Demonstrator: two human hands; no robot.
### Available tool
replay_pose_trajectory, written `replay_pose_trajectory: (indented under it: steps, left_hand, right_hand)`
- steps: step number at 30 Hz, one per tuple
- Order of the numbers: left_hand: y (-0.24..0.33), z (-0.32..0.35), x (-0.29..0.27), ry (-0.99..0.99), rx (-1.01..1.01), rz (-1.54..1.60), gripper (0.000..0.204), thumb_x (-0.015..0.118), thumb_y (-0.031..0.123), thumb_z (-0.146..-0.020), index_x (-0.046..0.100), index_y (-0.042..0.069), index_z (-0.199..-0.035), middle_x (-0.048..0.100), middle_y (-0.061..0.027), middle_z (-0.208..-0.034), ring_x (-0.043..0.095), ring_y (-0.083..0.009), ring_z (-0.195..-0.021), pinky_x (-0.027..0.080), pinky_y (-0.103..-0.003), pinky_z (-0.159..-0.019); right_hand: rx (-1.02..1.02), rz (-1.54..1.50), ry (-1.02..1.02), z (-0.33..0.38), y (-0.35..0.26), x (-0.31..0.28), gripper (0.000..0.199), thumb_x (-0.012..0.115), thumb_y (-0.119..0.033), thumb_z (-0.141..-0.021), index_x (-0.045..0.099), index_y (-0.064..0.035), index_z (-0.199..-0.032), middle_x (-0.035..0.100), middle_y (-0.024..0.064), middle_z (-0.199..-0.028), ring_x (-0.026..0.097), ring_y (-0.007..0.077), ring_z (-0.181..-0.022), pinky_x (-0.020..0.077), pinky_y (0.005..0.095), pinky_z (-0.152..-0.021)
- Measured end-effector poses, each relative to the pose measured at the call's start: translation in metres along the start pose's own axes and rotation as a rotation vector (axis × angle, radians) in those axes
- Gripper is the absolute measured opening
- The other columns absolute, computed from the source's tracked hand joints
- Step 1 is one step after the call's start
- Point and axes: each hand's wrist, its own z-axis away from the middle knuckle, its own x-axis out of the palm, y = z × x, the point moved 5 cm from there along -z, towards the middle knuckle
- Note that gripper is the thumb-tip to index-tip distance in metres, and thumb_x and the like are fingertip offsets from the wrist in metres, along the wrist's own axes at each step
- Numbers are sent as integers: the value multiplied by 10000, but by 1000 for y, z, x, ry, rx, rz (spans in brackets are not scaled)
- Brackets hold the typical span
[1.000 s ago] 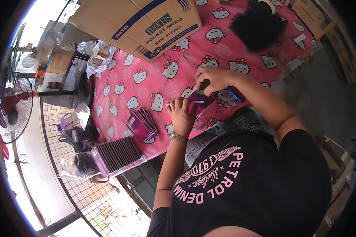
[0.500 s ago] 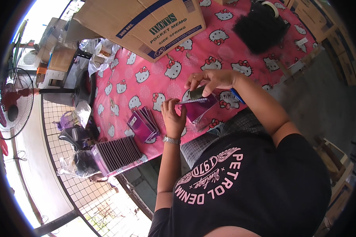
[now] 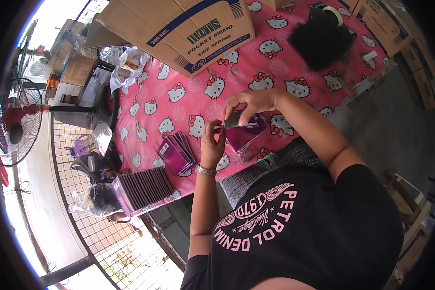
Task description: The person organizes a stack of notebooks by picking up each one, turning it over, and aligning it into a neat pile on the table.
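A purple pocket notebook [image 3: 249,137] lies at the near edge of the table in front of me, its spring binding along the far side. My right hand [image 3: 256,103] curls over that side with a small dark green flat piece [image 3: 233,119] gripped between thumb and fingers. At the notebook's left corner my left hand [image 3: 211,143] is closed in a pinch; a small pale bit shows at its fingertips, too small to name. Left of that hand lies a loose pile of purple notebooks [image 3: 175,153]. Beyond it stands a tight row of notebooks [image 3: 142,190] with dark spring bindings.
A large cardboard carton [image 3: 198,36] stands on the pink patterned tablecloth [image 3: 179,113]. A black bristly heap [image 3: 320,44] lies at the far right beside a tape roll [image 3: 332,15]. On the left are a fan [image 3: 17,130] and plastic bags [image 3: 125,67].
The right hand and its green piece have shifted slightly left along the notebook's binding edge, closer to the left hand. My left fingers have drawn together. The view has shifted slightly.
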Motion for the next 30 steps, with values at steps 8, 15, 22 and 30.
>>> replay_pose_trajectory:
  steps: [8,15,22,30]
  left_hand:
    - [-1,0,-2,8,-52,3,208,653,-4,-862,599,13,-1062,630,-133,-984,679,-256,-858,556,-327,-744]
    - [-12,19,3,138,-243,34,168,662,49,-898,629,22,-1061,695,-120,-945,697,-199,-783,540,-295,-664]
    - [1,22,14,278,-200,120,377,666,23,-894,502,46,-1233,707,-136,-978,709,-189,-867,557,-295,-729]
    - [-16,35,17,219,-279,74,225,637,157,-960,577,15,-1124,690,-142,-851,701,-194,-768,539,-306,-665]
  right_hand:
    - [-49,1054,945,67,23,-55,541,799,-204,-727,621,-137,-1234,500,142,-1342,491,362,-1230,439,491,-1003]
    - [-254,1065,875,129,-18,35,573,731,-188,-807,525,-44,-1323,511,162,-1333,485,343,-1249,383,477,-1057]
    - [166,1110,57,-9,-41,60,452,713,-331,-696,690,-58,-1055,679,133,-1099,631,293,-1061,470,440,-934]
    - [-373,924,816,28,-67,16,314,673,-250,-795,672,-59,-1044,673,117,-1020,640,314,-1007,489,441,-877]
